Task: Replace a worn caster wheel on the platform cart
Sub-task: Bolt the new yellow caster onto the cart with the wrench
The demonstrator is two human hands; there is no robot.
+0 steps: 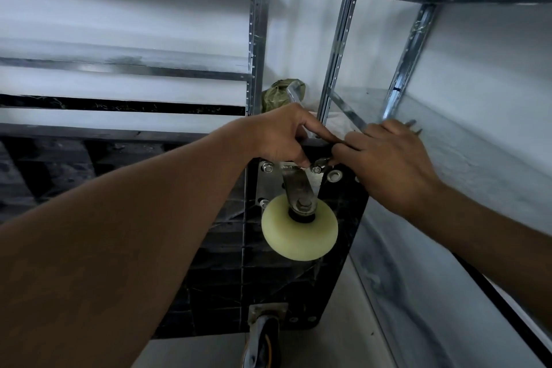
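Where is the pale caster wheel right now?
In the head view, the pale caster wheel sits mid-frame on the cart's black underside, directly below the left hand and right hand, above a darker caster at the bottom edge.

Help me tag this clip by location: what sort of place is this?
Probably a storeroom or warehouse corner: slotted steel shelving on both sides, and a black platform cart tipped up with its cream caster wheel exposed.
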